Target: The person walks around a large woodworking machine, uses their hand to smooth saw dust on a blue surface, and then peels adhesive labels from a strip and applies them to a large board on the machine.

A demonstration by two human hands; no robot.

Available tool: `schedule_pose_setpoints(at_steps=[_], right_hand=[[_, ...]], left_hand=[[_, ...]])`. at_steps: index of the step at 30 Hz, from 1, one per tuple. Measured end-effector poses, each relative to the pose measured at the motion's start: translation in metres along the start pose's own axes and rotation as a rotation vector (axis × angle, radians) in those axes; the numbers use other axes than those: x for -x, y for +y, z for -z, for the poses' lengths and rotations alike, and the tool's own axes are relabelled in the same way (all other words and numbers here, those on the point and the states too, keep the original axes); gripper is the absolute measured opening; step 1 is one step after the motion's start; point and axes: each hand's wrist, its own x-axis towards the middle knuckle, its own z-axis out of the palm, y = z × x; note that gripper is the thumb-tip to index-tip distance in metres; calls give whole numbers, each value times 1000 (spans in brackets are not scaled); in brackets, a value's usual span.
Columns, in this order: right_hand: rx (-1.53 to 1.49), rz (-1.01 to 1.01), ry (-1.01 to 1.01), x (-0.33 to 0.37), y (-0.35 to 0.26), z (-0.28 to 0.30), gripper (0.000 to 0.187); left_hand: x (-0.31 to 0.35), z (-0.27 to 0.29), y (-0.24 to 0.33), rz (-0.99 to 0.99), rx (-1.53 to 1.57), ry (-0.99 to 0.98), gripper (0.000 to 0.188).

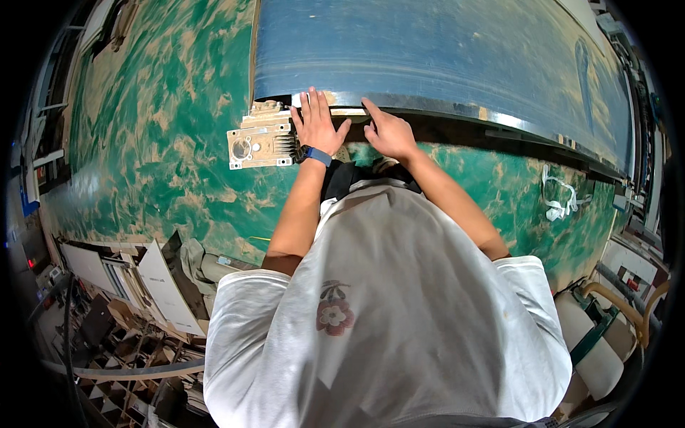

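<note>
My left hand [319, 128] lies flat with its fingers spread, the fingertips on the near edge of a large blue surface [428, 57]. A dark watch with a blue strap is on that wrist. Just to its right, my right hand [392, 135] has its index finger stretched to the same shiny edge strip [428, 105] and its thumb apart; its other fingers are partly hidden. Neither hand visibly holds anything. Left of my left hand, at the surface's corner, sits a dusty metal motor or gear housing [264, 145] with cooling fins.
The green floor [164, 143] is streaked with sawdust. White straps [560, 203] lie on it at the right. Leaning panels [164, 285] and wood scraps [135, 357] are at the lower left, a chair [596, 342] at the lower right. A dark gap runs under the blue surface's edge.
</note>
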Motion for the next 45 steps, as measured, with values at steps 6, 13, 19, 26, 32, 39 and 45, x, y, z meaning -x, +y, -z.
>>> schedule_pose_setpoints(at_steps=[6, 13, 19, 26, 32, 39, 45], right_hand=[[127, -48, -96, -3, -16, -11, 79], [223, -120, -185, -22, -29, -34, 93], [240, -48, -98, -32, -32, -55, 90], [214, -70, -123, -36, -42, -58, 90], [242, -48, -111, -38, -46, -59, 93], [226, -62, -74, -41, -43, -65, 94], [234, -68, -108, -39, -48, -61, 95]], left_hand=[[-1, 4, -2, -24, -21, 22, 96], [0, 10, -16, 36, -40, 9, 99], [-3, 11, -17, 18, -104, -86, 100], [0, 8, -16, -15, -88, -74, 96], [0, 8, -17, -7, -74, -68, 95], [-3, 10, -20, -5, -90, -96, 97], [-2, 14, -17, 0, -96, -123, 95]])
